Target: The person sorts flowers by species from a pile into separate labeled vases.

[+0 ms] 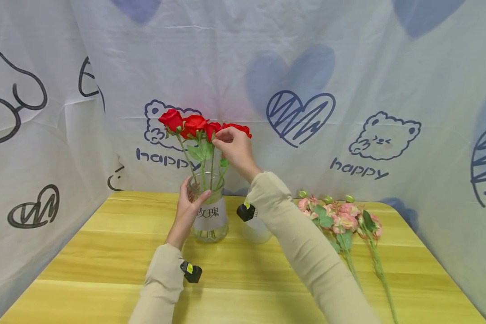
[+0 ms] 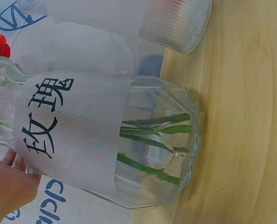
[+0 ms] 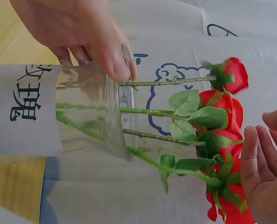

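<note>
A clear glass vase with a white paper label stands on the table, and several red roses rise from its mouth. My left hand grips the vase near its neck, the thumb at the rim in the right wrist view. Up at the blooms is my right hand, its fingertips right beside a rose head; in the right wrist view its thumb is apart from the fingers. Green stems show through the lower glass in the left wrist view.
Right of the vase stands a second, ribbed container, partly hidden by the right sleeve in the head view. Pink flowers with long stems lie on the right side of the wooden table. A printed cloth hangs behind.
</note>
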### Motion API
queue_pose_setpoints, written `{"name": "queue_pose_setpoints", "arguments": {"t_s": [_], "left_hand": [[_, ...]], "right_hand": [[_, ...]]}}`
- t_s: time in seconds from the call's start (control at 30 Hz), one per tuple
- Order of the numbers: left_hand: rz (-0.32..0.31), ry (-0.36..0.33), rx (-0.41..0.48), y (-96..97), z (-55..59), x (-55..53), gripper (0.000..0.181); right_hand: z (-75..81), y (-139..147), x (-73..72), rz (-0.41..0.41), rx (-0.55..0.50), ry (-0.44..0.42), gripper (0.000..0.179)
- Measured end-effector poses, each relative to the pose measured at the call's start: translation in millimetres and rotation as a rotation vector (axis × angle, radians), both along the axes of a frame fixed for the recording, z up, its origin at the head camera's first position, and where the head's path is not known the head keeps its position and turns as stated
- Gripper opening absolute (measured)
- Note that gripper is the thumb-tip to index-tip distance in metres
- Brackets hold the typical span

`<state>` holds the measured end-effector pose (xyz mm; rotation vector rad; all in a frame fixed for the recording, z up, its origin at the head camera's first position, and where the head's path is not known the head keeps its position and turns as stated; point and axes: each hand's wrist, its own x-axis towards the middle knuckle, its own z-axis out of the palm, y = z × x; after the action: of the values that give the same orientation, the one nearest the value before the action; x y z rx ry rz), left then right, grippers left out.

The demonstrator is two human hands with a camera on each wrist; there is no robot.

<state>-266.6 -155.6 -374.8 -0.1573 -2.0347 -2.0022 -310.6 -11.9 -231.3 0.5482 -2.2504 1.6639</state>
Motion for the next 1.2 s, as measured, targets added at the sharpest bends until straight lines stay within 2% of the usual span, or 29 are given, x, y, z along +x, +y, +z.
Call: {"name": "queue_pose_setpoints", "arguments": {"t_s": [0.33,0.6,0.87,1.07,1.2], "left_hand": [[-0.013,0.004,-0.026,4.8,0.4,-2.6,0.083],[-0.021,-0.015,-0.099,5.3,2.1,-2.8,0.084],[-0.025,-0.042,-0.183,-2.6,0.2,-3.1,0.086],[-0.078,-0.089,-0.180,-16.0,3.7,-0.7,0.087],[-0.109,-0.119,-0.223,-24.0,5.5,0.5,0.089]], "right_hand": [[4.1,30,3.6,0.049,-0.039,0.034,0.020],[8.0,76,9.4,0.048,0.007,0.010,0.019],[-10.0,127,17.8,0.022,0.124,-0.005,0.024],[-21.9,158,23.7,-0.032,0.157,-0.092,0.031],[-30.9,180,27.7,-0.066,0.172,-0.151,0.033]]}}
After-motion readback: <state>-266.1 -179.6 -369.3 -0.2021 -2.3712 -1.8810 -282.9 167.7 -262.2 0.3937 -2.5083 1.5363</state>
